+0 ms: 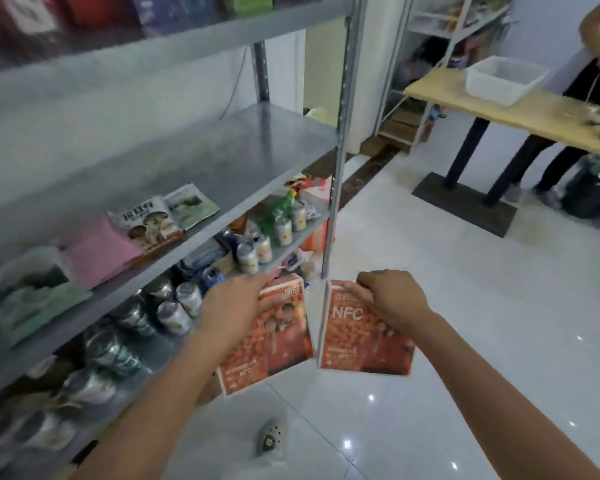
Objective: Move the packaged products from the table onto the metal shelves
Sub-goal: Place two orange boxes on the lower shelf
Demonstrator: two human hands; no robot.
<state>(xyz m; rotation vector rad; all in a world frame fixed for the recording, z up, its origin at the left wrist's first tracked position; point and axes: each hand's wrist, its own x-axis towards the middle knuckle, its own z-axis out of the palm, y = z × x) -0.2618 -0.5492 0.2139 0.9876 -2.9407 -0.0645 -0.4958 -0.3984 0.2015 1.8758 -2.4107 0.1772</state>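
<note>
White "NFC" is printed on both: the left orange package (274, 344), gripped by the left hand (232, 306), and the right orange package (361, 344), pinched by the right hand (392, 299).

top-shelf boxes (94, 15) blurred, cropped

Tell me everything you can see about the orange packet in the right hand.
The orange packet is a flat, glossy pouch printed with round orange pieces and white letters NFC. It hangs upright, slightly tilted, pinched at its top edge by the right hand, beside a matching packet held by the left hand.
</note>
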